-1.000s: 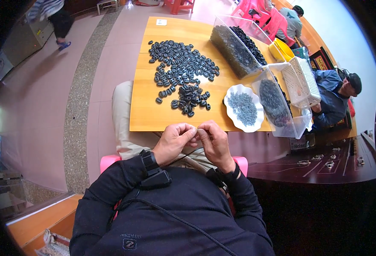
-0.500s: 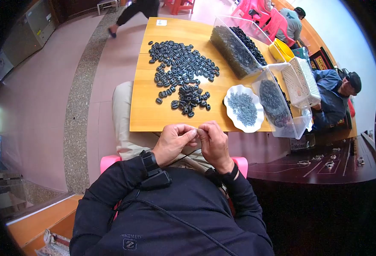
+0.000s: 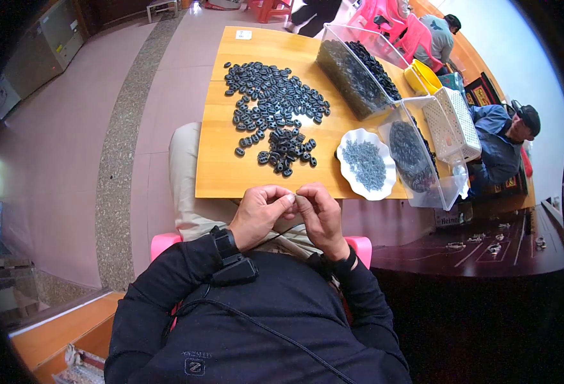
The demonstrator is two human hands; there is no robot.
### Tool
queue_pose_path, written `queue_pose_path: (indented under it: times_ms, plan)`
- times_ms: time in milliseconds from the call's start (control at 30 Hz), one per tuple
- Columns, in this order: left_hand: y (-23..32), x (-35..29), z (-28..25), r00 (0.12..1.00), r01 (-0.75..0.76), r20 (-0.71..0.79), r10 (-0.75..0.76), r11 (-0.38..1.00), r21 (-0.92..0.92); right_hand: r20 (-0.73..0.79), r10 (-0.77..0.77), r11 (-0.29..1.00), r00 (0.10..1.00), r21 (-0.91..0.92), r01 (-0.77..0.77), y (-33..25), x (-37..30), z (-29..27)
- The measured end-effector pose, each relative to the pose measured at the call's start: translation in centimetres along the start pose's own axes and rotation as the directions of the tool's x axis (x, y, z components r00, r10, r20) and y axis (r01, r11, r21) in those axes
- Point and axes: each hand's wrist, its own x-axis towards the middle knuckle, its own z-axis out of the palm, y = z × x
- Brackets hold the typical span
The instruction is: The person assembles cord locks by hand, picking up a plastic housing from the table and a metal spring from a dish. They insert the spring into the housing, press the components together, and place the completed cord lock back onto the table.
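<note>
My left hand (image 3: 261,213) and my right hand (image 3: 321,216) meet fingertip to fingertip just off the near edge of the wooden table (image 3: 230,182). Both are closed in a pinch; whatever sits between thumbs and forefingers is too small or hidden to make out. Beyond them lies a heap of small black oval parts with two holes (image 3: 287,147), and a wider spread of the same parts (image 3: 275,89) reaches toward the far side. A white scalloped dish (image 3: 384,185) filled with small grey pieces stands to the right of my hands.
Two clear plastic bins (image 3: 359,102) (image 3: 448,192) holding black parts line the table's right side. Beside them are a white perforated basket (image 3: 455,125) and a yellow bowl (image 3: 423,77). A person in dark blue (image 3: 496,150) sits at the right; another sits farther back near pink chairs (image 3: 416,38).
My two hands stay pinched together with barely any shift. In the background, a walking person's legs have moved rightward behind the table.
</note>
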Motion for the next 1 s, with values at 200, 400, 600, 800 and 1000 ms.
queue_pose_path:
  times_ms: [200, 400, 600, 800, 1000]
  plan:
    - [0.3, -0.1, 0.2, 0.999, -0.028, 0.028, 0.027, 0.999, 0.037, 0.087, 0.249, 0.919, 0.965, 0.294, -0.263, -0.1, -0.1, -0.2]
    - [0.1, 0.0, 0.3, 0.999, -0.031, 0.02, 0.03, 0.998, 0.056, 0.025, -0.058, 0.976, 0.998, -0.209, 0.062, -0.2, 0.5, -0.4]
    - [-0.2, 0.1, 0.1, 0.998, -0.048, 0.032, 0.046, 0.995, 0.091, 0.044, -0.108, 0.953, 0.993, -0.28, 0.116, -0.1, 0.5, -0.6]
    - [0.3, 0.0, 0.4, 0.998, -0.059, 0.0, 0.059, 0.996, 0.07, 0.049, 0.093, 0.991, 0.994, 0.093, -0.097, 0.7, 0.1, -0.6]
    - [0.4, -0.1, 0.2, 0.996, -0.082, 0.032, 0.079, 0.99, 0.117, 0.064, 0.062, 0.998, 0.996, 0.026, -0.064, -0.1, 0.5, -1.2]
